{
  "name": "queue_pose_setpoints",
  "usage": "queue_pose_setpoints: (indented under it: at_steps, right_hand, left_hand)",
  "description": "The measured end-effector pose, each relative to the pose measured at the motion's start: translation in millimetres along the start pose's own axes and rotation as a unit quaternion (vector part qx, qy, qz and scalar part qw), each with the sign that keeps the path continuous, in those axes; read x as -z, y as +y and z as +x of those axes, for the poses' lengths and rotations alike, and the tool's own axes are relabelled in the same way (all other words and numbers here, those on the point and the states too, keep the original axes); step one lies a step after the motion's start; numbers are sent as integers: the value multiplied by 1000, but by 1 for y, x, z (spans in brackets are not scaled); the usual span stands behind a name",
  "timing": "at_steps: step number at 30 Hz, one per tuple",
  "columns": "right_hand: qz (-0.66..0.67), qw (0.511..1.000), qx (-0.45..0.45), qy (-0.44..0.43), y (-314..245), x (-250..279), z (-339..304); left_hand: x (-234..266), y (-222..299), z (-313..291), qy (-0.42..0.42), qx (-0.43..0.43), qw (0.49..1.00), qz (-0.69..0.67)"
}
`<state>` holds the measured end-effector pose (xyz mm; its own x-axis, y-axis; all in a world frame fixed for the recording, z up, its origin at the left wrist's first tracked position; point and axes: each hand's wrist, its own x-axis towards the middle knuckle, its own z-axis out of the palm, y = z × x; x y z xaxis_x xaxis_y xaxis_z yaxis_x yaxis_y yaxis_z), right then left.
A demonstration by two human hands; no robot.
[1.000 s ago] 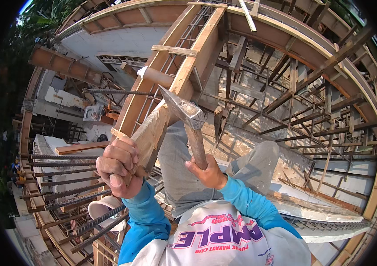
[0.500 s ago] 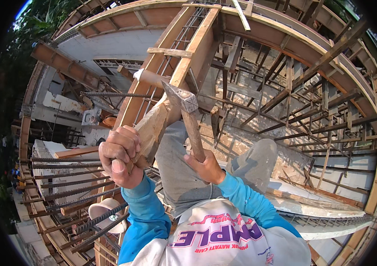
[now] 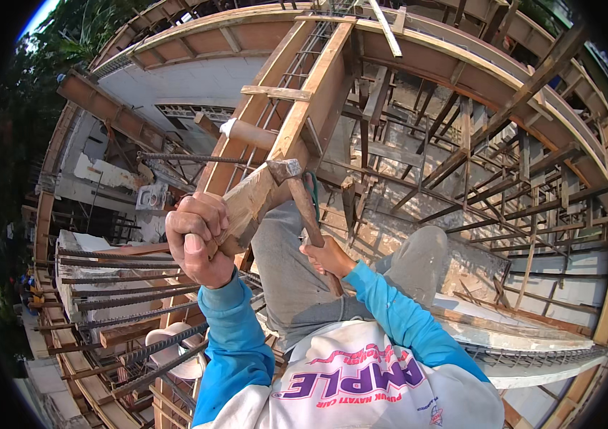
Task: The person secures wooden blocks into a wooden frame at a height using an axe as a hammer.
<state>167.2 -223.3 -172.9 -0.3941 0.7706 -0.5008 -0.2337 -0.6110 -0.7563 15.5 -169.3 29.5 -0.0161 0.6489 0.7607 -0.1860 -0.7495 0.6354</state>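
Note:
My left hand (image 3: 199,239) is closed around one end of a short, rough piece of timber (image 3: 248,204), which slants up and away to the right. In my right hand (image 3: 329,257) is a hammer (image 3: 304,204), gripped by its wooden handle. The metal hammer head lies over the timber's far end; whether they touch I cannot tell. Just beyond is the long wooden formwork (image 3: 325,68), with rebar running inside it. A pale pipe (image 3: 252,134) lies across that formwork, past the hammer head.
Several rebar ends (image 3: 129,282) jut out at the left, beside my left forearm. A white helmet-like object (image 3: 175,350) sits below them. Timber props and braces (image 3: 475,161) stand at a lower level to the right. A small wooden crosspiece (image 3: 275,93) spans the formwork.
The hammer has dropped away from me, and its head now looks smaller over the timber's far end. My left hand and the timber have shifted slightly.

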Motion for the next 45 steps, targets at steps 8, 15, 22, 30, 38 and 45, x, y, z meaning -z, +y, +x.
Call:
queue_pose_setpoints:
  at_steps: [8,15,22,30,38,45]
  right_hand:
    - [-99,962,204,151,21,0,29]
    - [-179,873,399,217,-84,-30,-52]
    - [-200,901,291,250,15,-2,17]
    - [-232,913,254,218,-27,-13,-38]
    - [-193,870,386,238,10,-9,8]
    - [-263,923,187,207,7,1,-11]
  left_hand:
    - [-5,1,16,-8,0,1000,-2]
    - [3,4,2,3,-15,1000,-3]
    - [-1,2,-13,2,-30,999,-10]
    - [2,5,-30,-17,-32,999,1]
    - [-10,6,-32,-9,-15,1000,-8]
    - [5,-41,-63,10,179,982,52]
